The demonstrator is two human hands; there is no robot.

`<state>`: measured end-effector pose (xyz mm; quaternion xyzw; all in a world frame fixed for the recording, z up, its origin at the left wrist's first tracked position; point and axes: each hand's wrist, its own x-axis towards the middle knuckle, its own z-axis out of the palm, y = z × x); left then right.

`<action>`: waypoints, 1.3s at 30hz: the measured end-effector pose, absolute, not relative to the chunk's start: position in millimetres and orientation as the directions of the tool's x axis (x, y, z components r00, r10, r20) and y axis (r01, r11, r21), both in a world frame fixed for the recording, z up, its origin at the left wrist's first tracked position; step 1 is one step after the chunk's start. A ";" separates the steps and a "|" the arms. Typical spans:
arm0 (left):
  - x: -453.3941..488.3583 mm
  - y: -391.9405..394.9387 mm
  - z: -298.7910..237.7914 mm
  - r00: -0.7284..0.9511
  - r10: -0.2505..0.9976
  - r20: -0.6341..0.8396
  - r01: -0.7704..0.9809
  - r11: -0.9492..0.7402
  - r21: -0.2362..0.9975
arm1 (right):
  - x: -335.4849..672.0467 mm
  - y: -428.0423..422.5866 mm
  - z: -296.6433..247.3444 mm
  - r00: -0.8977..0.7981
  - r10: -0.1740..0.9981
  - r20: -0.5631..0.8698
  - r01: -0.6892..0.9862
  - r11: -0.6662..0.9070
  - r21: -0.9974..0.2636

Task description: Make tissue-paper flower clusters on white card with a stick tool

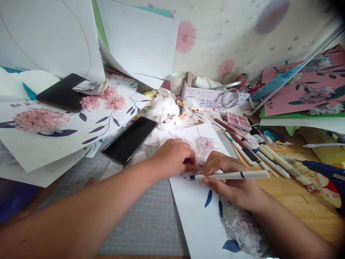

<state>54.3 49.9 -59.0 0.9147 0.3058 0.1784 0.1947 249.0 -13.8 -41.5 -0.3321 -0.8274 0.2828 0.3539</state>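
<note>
nearest the camera, the left forearm comes in from the lower left over a grey cutting mat (151, 219) that lies on the table. the right forearm enters from the lower right. under both hands lies a white sheet (194, 216) with dark blue painted leaves. a heap of pale shredded tissue (242, 226) sits on its near right corner.

the right hand (231, 187) rests on the sheet, its grip clamped on a white pen (231, 175). the pen lies nearly level, blue tip pointing left and tail pointing right. the left hand (174, 158) sits just beside it, knuckles up, its grip pinched together at a pink flower cluster (203, 145) on the sheet. whether a scrap is between the fingertips cannot be told. the pen tip ends just below those fingertips.

a little further back, a black phone (129, 139) lies face up on the mat, left of the sheet. right of the sheet, a row of pens (256, 153) fans out over the wooden table (296, 201), and a blue glue gun (327, 171) is at the right edge.

beyond these are a small pink palette (238, 120), a tape ring (230, 98) and a stack of paper cups (177, 82). to the left, a large flower picture (54, 140) carries a second dark device (63, 92). a pink flower picture (309, 90) leans at the far right.
</note>
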 end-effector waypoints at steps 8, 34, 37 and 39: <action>53.5 49.7 -60.6 0.755 0.618 0.216 0.476 -0.745 0.467 | 245.5 -12.5 -42.5 -0.548 0.742 0.388 0.374 0.631 -0.680; 54.2 50.5 -62.3 0.753 0.616 0.231 0.490 -0.760 0.427 | 264.2 -11.9 -37.5 -0.517 0.753 0.407 0.400 0.633 -0.663; 54.4 50.9 -61.9 0.755 0.614 0.230 0.487 -0.760 0.430 | 264.7 -12.0 -36.8 -0.518 0.745 0.419 0.410 0.647 -0.643; 54.7 51.3 -61.2 0.753 0.619 0.224 0.492 -0.755 0.432 | 264.9 -12.5 -36.6 -0.516 0.744 0.425 0.406 0.649 -0.643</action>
